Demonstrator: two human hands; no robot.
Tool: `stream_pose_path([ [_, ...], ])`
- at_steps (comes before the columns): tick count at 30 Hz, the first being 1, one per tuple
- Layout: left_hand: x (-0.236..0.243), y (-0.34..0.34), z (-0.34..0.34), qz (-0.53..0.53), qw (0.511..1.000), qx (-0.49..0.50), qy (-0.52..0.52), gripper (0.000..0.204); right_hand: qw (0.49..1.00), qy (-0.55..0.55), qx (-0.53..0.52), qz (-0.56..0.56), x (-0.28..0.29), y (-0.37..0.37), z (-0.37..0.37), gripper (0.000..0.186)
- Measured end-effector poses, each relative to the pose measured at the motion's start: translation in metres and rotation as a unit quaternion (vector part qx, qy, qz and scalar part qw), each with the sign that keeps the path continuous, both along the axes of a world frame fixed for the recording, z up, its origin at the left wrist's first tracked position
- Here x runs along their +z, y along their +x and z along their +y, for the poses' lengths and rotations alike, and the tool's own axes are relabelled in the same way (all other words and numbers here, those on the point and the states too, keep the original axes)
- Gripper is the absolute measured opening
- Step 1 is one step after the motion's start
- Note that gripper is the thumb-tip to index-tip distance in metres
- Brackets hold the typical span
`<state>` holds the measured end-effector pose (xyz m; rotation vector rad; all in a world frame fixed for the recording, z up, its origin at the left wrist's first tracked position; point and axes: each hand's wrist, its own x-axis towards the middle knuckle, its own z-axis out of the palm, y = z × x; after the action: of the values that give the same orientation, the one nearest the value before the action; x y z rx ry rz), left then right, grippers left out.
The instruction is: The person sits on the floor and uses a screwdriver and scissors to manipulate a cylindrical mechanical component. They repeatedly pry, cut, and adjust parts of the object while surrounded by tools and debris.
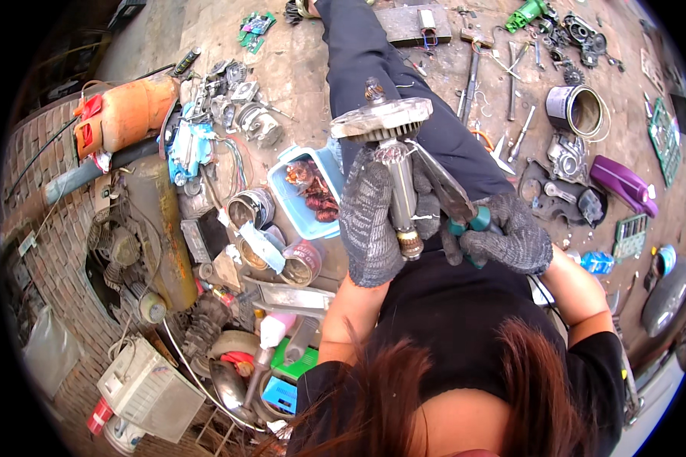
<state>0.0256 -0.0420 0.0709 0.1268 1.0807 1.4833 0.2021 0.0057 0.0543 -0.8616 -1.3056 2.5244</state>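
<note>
In front of my body, a motor armature (pixel 402 186) stands nearly upright in the picture. A pale round fan or end plate (pixel 381 118) sits at its far end, and a copper-coloured commutator (pixel 410 244) is at the near end. My left hand (pixel 370 221), in a grey knit glove, is wrapped round the armature's shaft. Gloved the same way, my right hand (pixel 503 236) grips teal-handled snips (pixel 446 186). Their blades slant up and left beside the armature, just under the end plate. Whether the tips touch it I cannot tell.
Left of me, a light blue basket (pixel 286 190) holds copper windings, beside open tin cans (pixel 250 207). An orange gas cylinder (pixel 129 114) lies farther left. On the right are a hammer (pixel 471 80), a paint bucket (pixel 575 110), metal castings and a purple plastic housing (pixel 621 183).
</note>
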Motion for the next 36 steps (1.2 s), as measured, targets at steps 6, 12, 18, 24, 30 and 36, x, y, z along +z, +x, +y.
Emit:
stream_pose_path([
  [6,0.000,0.006,0.005,0.016,1.000,-0.002,0.025,0.039,0.954,0.289,-0.048,-0.065,-0.012,0.004,-0.003,0.023],
  [12,-0.010,0.006,0.008,-0.166,0.984,-0.039,0.061,0.046,0.949,0.304,-0.028,-0.082,-0.015,0.009,-0.005,0.030],
  [18,-0.002,0.006,0.008,-0.186,0.981,-0.046,0.044,0.044,0.931,0.348,-0.065,-0.088,-0.015,0.006,-0.008,0.025],
  [24,0.008,0.009,0.021,-0.053,0.998,0.034,-0.014,0.032,0.945,0.303,-0.030,-0.118,-0.008,-0.001,0.003,0.045],
  [30,-0.007,-0.001,0.011,0.025,0.999,0.002,0.033,0.028,0.916,0.374,-0.069,-0.128,-0.009,-0.009,-0.004,0.034],
  [36,-0.004,0.010,0.014,0.175,0.981,0.073,-0.029,0.026,0.915,0.366,-0.097,-0.138,-0.016,-0.014,-0.009,0.036],
])
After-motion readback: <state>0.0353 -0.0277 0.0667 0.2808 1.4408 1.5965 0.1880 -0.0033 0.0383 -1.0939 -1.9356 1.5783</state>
